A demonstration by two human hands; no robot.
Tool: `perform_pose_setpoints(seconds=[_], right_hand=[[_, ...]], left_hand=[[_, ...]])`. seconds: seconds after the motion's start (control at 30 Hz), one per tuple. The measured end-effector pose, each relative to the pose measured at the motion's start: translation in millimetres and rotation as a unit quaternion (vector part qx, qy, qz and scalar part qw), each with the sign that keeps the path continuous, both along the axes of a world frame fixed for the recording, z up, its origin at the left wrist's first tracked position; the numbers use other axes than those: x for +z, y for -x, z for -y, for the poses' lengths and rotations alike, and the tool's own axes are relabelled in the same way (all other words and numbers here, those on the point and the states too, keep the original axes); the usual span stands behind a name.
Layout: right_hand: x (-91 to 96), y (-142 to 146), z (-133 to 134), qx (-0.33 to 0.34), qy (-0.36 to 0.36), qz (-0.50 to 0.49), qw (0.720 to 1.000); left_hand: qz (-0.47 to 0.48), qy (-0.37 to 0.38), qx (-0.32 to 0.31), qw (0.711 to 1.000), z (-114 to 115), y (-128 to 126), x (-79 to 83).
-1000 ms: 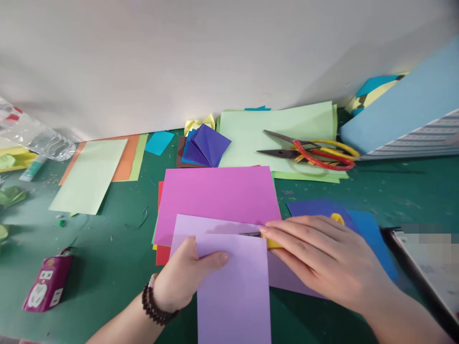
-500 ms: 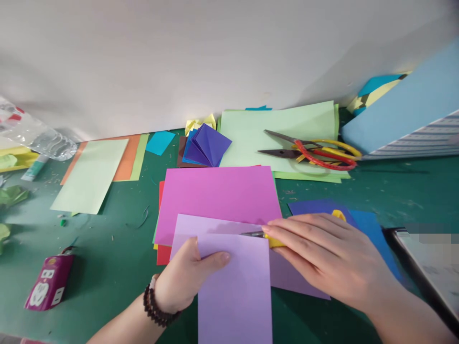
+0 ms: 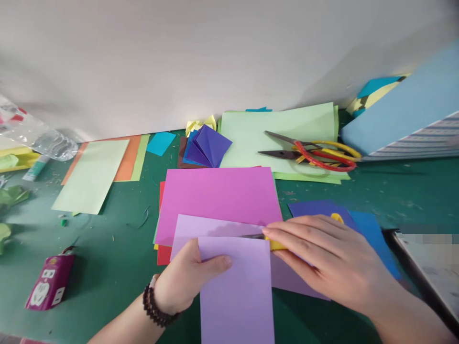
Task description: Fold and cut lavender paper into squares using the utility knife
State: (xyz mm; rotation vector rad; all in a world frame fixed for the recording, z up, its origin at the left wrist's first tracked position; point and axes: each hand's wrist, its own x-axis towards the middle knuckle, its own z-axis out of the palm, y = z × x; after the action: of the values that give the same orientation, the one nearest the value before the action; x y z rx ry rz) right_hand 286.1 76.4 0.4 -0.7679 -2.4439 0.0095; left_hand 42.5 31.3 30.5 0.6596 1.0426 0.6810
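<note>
My left hand (image 3: 190, 274), with a dark bead bracelet on its wrist, grips a folded lavender sheet of paper (image 3: 236, 291), thumb lying on top. Another lavender layer (image 3: 218, 225) shows behind the fold; whether it is the same sheet I cannot tell. My right hand (image 3: 322, 260) is closed on a yellow utility knife (image 3: 276, 245). Its metal blade lies along the upper edge of the folded part, the tip partly hidden by paper. Most of the handle is under my fingers. Beneath the lavender paper rests a magenta sheet (image 3: 220, 196) on red, green and yellow ones.
Red-and-yellow-handled scissors (image 3: 322, 155) lie on pale green paper (image 3: 247, 138) at the back. Nearby are folded purple and blue papers (image 3: 211, 145). A purple box (image 3: 50, 282), a clear bottle (image 3: 46, 138) and a glue stick (image 3: 36, 168) are left; a phone-like device (image 3: 426, 267) is right.
The folded lavender part has shifted slightly right and down, together with my left thumb. My right hand and the knife have moved down a little.
</note>
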Motion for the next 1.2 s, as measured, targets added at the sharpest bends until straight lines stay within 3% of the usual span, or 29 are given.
perform_pose_setpoints(seconds=[0.93,1.2], right_hand=[[0.1,-4.8,-2.0,-0.012,-0.004,0.003,1.0],[-1.1,-0.6,1.9,0.003,0.004,0.002,1.0]], left_hand=[[-0.024,0.015,0.003,1.0,3.8,2.6,-2.3],[-0.001,-0.002,-0.025,1.0,4.8,-1.2,-5.6]])
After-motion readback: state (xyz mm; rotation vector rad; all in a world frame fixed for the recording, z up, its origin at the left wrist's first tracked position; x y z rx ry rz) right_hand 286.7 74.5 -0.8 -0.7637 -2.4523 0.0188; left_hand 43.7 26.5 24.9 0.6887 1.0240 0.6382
